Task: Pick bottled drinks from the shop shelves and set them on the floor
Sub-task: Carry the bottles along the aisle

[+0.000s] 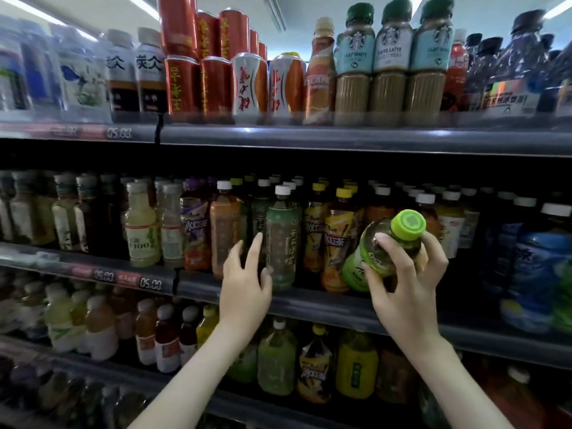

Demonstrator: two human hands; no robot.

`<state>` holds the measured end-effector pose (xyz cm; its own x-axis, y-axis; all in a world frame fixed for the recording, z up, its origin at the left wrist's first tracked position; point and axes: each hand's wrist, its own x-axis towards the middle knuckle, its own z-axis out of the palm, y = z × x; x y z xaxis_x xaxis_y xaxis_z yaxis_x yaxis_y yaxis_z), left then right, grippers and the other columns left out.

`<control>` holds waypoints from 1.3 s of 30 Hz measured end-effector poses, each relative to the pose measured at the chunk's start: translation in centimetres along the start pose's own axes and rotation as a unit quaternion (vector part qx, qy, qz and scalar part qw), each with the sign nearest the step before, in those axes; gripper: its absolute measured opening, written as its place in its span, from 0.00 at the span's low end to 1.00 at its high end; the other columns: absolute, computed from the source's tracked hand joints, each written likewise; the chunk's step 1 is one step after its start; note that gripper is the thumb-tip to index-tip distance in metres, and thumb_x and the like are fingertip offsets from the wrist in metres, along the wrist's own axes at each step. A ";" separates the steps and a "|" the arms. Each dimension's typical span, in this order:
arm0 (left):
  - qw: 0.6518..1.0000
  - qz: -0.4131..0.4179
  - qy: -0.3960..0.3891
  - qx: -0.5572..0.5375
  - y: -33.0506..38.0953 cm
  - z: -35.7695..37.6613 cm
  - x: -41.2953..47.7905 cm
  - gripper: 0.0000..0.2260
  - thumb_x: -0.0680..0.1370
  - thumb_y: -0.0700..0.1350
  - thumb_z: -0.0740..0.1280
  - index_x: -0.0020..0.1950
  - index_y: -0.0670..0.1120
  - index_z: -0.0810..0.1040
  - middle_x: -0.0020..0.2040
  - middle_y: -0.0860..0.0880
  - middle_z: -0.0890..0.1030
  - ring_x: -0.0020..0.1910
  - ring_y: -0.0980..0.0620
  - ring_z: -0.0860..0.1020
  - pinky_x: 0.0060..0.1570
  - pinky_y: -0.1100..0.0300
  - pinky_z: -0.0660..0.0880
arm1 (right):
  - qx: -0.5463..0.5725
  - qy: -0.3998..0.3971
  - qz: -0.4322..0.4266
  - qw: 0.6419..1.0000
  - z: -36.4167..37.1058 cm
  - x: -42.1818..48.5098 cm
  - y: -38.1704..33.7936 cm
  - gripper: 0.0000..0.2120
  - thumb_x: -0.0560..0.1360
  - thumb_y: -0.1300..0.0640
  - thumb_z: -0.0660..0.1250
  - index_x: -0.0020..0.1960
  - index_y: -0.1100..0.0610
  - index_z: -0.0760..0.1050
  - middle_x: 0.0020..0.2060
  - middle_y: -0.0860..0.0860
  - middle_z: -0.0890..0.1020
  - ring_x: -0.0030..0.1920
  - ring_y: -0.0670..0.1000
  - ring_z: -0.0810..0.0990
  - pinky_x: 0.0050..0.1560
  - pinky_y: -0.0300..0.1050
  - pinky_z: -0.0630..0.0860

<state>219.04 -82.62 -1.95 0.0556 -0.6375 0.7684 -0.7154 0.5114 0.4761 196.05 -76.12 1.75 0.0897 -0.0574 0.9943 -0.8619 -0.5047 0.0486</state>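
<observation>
**Bottle retrieval, early stage.** A green-capped bottle [383, 249] is held in the right hand [405, 292], with the fingers curled round its shoulder just below the cap. It is tipped forward out of the row on the middle shelf [309, 305]. The left hand [244, 283] is held with fingers straight and slightly spread. A white-capped bottle with a green label [281, 243] stands upright on the shelf just right of those fingertips, beside the thumb, and is not enclosed; whether it is touched cannot be told. The floor is not shown, so no bottle can be confirmed as set down. One pick is judged all but made; a second pick and the lowering to the floor are judged left
</observation>
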 end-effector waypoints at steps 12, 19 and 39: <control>0.984 0.032 -0.002 0.177 -8.7 -1.3 9.3 0.38 0.77 0.52 0.64 0.78 0.55 0.40 0.72 0.35 0.65 0.76 0.38 0.52 0.70 0.36 0.37 | 0.072 -0.023 0.076 0.994 8.0 0.7 -7.9 0.39 0.62 0.71 0.78 0.66 0.49 0.67 0.67 0.53 0.58 0.70 0.36 0.58 0.68 0.28 0.61; 0.990 0.047 -0.039 0.131 -10.1 0.3 11.6 0.43 0.72 0.50 0.73 0.79 0.52 0.49 0.69 0.29 0.61 0.71 0.33 0.56 0.67 0.37 0.53 | 0.049 -0.029 0.138 0.989 12.7 0.9 -10.7 0.40 0.64 0.70 0.78 0.67 0.47 0.66 0.66 0.43 0.56 0.68 0.31 0.58 0.65 0.26 0.62; 0.922 0.104 0.250 -0.276 -14.8 -7.5 9.7 0.40 0.71 0.43 0.74 0.73 0.44 0.52 0.69 0.45 0.57 0.70 0.52 0.63 0.69 0.61 0.63 | 0.135 -0.098 0.191 0.967 22.8 3.5 -12.2 0.36 0.70 0.68 0.74 0.67 0.41 0.66 0.66 0.42 0.56 0.61 0.26 0.64 0.55 0.19 0.64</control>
<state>235.44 -92.03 1.63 0.3703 -0.2167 0.9033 -0.2911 0.8964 0.3343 218.23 -89.82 2.43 -0.0946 -0.4325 0.8967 -0.6910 -0.6198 -0.3719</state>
